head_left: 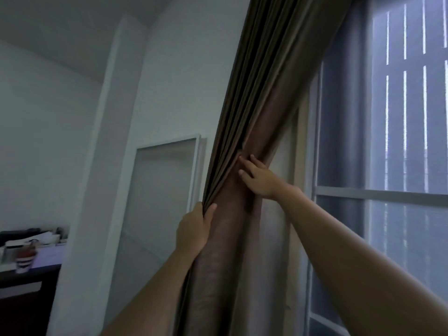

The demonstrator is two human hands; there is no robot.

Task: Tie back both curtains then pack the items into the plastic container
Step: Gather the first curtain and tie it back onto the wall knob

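Left hand is clasping the curtain by its gathered pleats; right hand, fingers straight, is pressing soft, likely heavy folds just above.

The curtain hangs bunched just left of the window. The left grip holds the curtain's left-edge folds. The right grip rests on the curtain's front, higher and further right. Well left of the curtain, lower down, a desk carries a cup.
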